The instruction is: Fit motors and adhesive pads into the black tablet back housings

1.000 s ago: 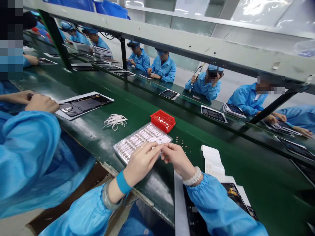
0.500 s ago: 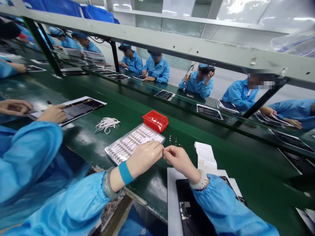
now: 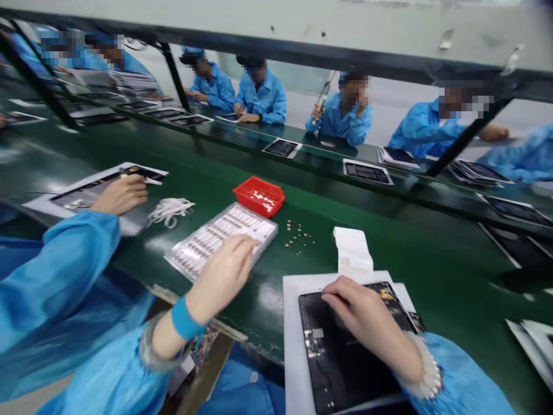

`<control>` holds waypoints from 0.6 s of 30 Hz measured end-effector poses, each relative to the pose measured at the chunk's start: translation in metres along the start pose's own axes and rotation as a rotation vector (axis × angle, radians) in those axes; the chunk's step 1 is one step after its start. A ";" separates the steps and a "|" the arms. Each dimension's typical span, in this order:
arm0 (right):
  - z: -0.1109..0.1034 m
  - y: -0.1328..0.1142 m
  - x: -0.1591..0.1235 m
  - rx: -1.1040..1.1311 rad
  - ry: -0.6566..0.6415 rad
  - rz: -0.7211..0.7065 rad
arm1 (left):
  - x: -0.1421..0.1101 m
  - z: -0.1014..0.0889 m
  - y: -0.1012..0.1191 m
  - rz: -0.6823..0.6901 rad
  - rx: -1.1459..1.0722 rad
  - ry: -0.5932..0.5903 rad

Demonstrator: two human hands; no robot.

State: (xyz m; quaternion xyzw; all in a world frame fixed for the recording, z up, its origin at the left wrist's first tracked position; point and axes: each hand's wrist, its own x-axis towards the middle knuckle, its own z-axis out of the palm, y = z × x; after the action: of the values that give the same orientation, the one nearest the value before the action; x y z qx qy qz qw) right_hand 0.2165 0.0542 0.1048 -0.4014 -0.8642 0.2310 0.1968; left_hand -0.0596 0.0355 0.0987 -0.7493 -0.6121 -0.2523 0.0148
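My left hand (image 3: 228,262), with a blue wristband, is over the right part of a clear tray (image 3: 270,233) of small parts with thin pale leads. Its fingers are pressed together, and whatever they hold, if anything, is hidden. At the top edge of a black tablet-like panel (image 3: 337,363), my right hand (image 3: 367,320) is closed in a pinch; I cannot make out what lies between the fingertips. Under the panel is a white sheet (image 3: 291,346). Small round metallic parts (image 3: 296,230) lie scattered between the tray and the panel.
A red bin (image 3: 247,199) with small white pieces stands behind the tray. White strips (image 3: 168,212) lie to its left, and a white paper strip (image 3: 353,248) behind the panel. At left, a co-worker's hand (image 3: 123,195) is over another panel. Other people sit across the green bench.
My hands have parted from where they met near the tray's right corner. The right has come down to the panel's top edge, the left back over the tray. The view has tilted down.
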 end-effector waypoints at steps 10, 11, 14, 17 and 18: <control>0.001 0.003 -0.064 0.024 0.095 0.013 | -0.022 0.055 0.119 0.084 -0.670 -0.393; 0.003 0.005 -0.071 0.191 0.088 0.115 | -0.025 0.060 0.123 0.125 -0.679 -0.356; 0.010 0.009 -0.091 0.642 0.054 0.426 | -0.038 0.070 0.135 0.334 -0.642 -0.182; 0.008 0.015 -0.111 0.712 0.104 0.501 | -0.049 0.076 0.138 0.524 -0.495 -0.014; 0.004 0.020 -0.118 0.643 0.156 0.481 | -0.051 0.078 0.135 0.542 -0.446 0.015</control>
State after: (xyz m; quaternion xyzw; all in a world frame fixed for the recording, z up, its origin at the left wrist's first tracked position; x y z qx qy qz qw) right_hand 0.2973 -0.0284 0.0725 -0.5265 -0.6119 0.4975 0.3176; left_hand 0.0869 -0.0187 0.0496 -0.8676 -0.3205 -0.3721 -0.0781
